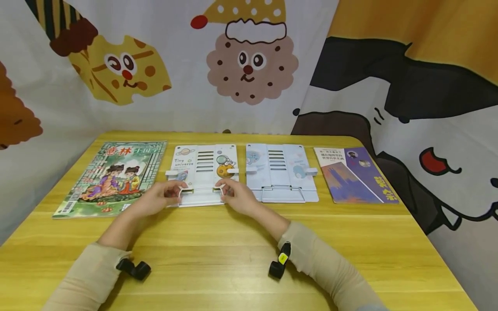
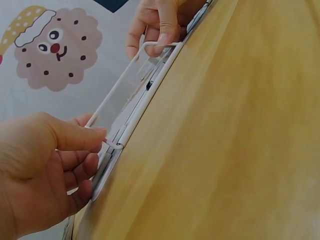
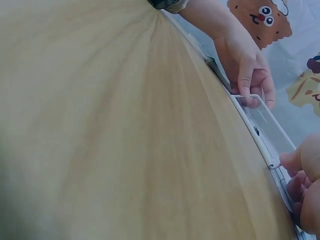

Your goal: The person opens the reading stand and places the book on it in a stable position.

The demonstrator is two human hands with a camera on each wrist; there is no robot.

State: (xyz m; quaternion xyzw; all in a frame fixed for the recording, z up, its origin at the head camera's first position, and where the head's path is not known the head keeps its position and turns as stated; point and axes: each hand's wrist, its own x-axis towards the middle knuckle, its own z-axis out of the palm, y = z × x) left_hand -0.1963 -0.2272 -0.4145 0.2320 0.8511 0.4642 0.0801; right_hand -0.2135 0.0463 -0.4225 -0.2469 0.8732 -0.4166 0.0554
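Observation:
A white folding book stand [image 1: 183, 155] printed "Tiny universe" lies flat on the table. Its white wire support [image 2: 116, 86] is swung up from the front edge. My left hand [image 1: 155, 199] pinches one end of this wire between thumb and fingers. At the opposite end, my right hand [image 1: 239, 198] pinches the wire the same way. Seen from the right wrist, the wire support [image 3: 276, 122] rises between both hands. Two clear page clips stick out from the stand's sides.
A second, pale blue book stand [image 1: 256, 183] lies just right of the first, its wire folded down. Farther right is a purple book [image 1: 359, 172]. On the left lies a magazine [image 1: 116, 181] with a green cover. A printed curtain [image 1: 175, 116] hangs behind the table [image 1: 218, 259].

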